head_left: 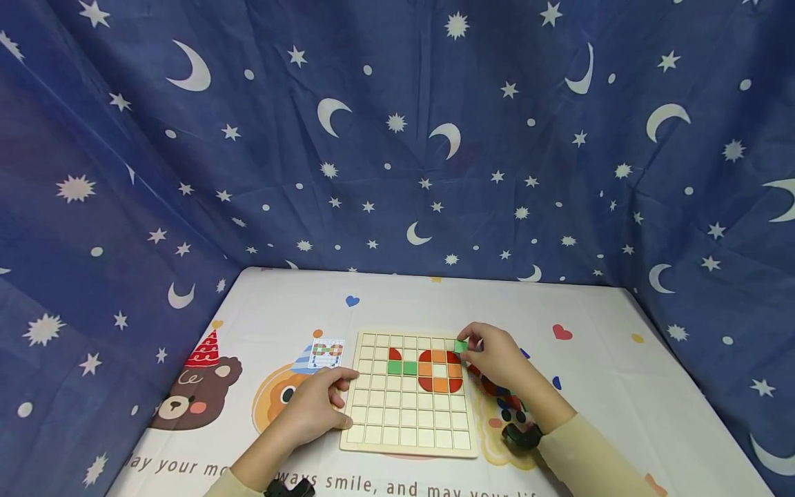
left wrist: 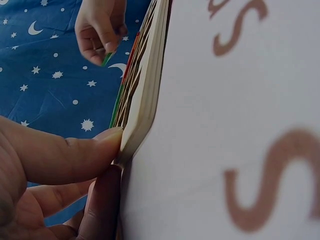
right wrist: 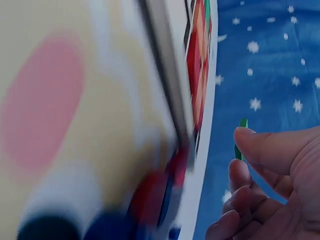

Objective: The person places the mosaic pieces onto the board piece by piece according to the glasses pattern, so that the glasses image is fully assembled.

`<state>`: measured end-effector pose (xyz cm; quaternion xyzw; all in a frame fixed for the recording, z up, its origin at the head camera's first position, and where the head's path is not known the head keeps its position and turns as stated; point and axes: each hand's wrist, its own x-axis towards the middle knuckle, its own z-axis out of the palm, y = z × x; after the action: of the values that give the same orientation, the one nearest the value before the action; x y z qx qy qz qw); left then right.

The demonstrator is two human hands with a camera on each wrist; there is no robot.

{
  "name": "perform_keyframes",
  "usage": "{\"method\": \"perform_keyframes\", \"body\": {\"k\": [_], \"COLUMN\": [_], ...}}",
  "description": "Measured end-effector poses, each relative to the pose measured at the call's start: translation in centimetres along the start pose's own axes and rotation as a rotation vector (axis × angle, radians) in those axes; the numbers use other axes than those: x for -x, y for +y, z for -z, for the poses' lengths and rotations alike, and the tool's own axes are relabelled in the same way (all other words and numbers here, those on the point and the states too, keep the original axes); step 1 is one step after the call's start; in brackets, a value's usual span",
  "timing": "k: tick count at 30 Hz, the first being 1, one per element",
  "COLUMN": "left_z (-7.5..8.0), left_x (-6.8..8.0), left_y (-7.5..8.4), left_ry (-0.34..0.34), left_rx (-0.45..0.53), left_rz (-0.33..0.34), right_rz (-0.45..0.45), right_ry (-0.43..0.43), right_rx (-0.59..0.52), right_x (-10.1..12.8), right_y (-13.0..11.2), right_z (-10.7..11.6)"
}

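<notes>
A pale wooden grid board [head_left: 410, 417] lies on the table with coloured tiles in its upper cells. Red curved and orange square tiles [head_left: 439, 357] form a ring around one bare cell. Left of the ring are two green square tiles [head_left: 402, 368], with a red quarter-round tile [head_left: 394, 354] above. My right hand [head_left: 497, 355] pinches a green tile [head_left: 460, 346] between thumb and finger, over the board's upper right corner. At the board's left edge, my left hand [head_left: 317, 404] rests its thumb and index finger spread apart along the rim.
A small pattern card [head_left: 326, 353] lies beyond my left hand. Red and blue shapes [head_left: 556, 382] show right of the board, partly under my right arm. The white cloth [head_left: 298, 286] has printed animals and lettering. A blue star-and-moon curtain [head_left: 397, 207] encloses the back and sides.
</notes>
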<state>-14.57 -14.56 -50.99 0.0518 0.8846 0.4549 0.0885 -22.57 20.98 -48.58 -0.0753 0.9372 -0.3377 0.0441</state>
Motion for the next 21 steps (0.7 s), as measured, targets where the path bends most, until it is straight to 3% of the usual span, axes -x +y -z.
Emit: {"method": "perform_keyframes", "body": {"k": [10,21], "left_z": [0.0,0.0], "left_x": [0.0,0.0], "left_y": [0.1,0.1], "left_ry": [0.004,0.003], "left_rx": [0.000,-0.004], "left_rz": [0.013,0.002], "right_rz": [0.065,0.161], "right_ry": [-0.060,-0.133], "right_rx": [-0.067,-0.107], "right_x": [-0.6,-1.8], "right_y": [-4.3,-7.1], "right_z": [-2.8,-5.5]}}
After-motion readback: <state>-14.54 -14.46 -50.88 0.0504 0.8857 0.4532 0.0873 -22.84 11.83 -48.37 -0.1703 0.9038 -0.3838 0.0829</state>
